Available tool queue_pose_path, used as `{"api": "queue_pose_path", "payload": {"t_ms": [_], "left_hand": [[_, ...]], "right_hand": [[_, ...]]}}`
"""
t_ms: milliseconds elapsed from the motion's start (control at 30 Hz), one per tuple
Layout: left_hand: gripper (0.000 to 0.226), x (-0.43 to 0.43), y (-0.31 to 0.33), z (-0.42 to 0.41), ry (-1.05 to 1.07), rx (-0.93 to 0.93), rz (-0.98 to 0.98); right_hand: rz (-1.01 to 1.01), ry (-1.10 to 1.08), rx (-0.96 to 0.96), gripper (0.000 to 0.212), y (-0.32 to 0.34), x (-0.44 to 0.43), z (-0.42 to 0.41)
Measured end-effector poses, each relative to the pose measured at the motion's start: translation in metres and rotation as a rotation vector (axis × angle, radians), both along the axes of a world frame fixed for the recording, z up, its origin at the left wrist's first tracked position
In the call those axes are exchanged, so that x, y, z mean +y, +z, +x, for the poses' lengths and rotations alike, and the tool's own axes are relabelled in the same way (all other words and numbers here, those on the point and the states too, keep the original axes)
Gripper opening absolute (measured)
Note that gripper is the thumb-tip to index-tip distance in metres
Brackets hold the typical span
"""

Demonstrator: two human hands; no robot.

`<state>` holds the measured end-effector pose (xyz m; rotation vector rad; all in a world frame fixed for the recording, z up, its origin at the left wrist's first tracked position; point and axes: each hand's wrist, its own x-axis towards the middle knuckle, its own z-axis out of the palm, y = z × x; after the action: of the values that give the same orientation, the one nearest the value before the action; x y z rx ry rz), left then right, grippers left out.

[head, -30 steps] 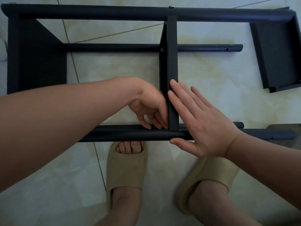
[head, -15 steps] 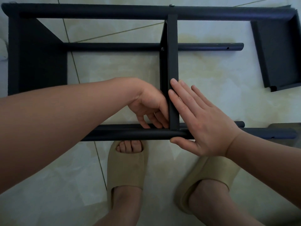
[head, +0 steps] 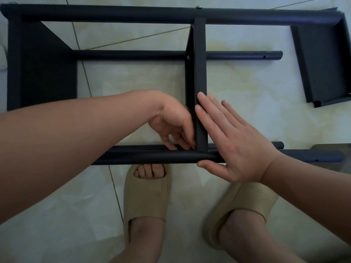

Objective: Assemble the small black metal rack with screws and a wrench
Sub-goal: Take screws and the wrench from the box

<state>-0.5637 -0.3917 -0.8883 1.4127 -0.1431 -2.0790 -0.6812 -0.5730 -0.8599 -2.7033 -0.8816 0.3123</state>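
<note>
Rack [head: 114, 14] of matte black tubes, right hand [head: 237, 147] flat against crossbar [head: 199, 63], left hand [head: 174, 124] curled, grip unclear

Bare forearms [head: 76, 149], bare left hand [head: 174, 124], bare right hand [head: 237, 145], chunky beige open-toe slide sandals [head: 146, 198] on both feet

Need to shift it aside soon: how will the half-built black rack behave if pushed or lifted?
Probably stiff, since the rack is metal tube and sheet. Pushed, it would likely slide easily on the glossy tiled floor. Lifted, it may twist or sag on the right, where a free tube end and two others join nothing yet.
</note>
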Motion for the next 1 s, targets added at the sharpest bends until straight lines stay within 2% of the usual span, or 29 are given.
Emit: {"api": "queue_pose_path", "payload": {"t_ms": [133, 400, 600, 767, 1000], "left_hand": [[0.039, 0.0007, -0.0030, -0.0070, 0.081, 0.022, -0.008], [0.035, 0.0023, -0.0017, -0.0017, -0.021, -0.043, 0.006], [0.038, 0.0018, -0.0019, -0.0027, 0.046, 0.017, -0.016], [0.034, 0.0027, -0.0047, -0.0075, -0.005, -0.045, -0.006], [0.038, 0.0029, -0.0026, -0.0016, 0.045, 0.002, -0.034]], "right_hand": [[-0.001, -0.002, -0.004, 0.097, -0.0003, -0.0004, 0.0003], [0.006, -0.002, 0.001, 0.097, -0.0007, 0.0000, -0.0002], [0.002, 0.000, 0.001, 0.097, 0.0002, -0.0004, 0.0004], [0.003, 0.001, 0.004, 0.096, 0.0002, -0.0002, 0.0002], [-0.007, 0.003, 0.007, 0.097, 0.0008, -0.0001, 0.0005]]}}
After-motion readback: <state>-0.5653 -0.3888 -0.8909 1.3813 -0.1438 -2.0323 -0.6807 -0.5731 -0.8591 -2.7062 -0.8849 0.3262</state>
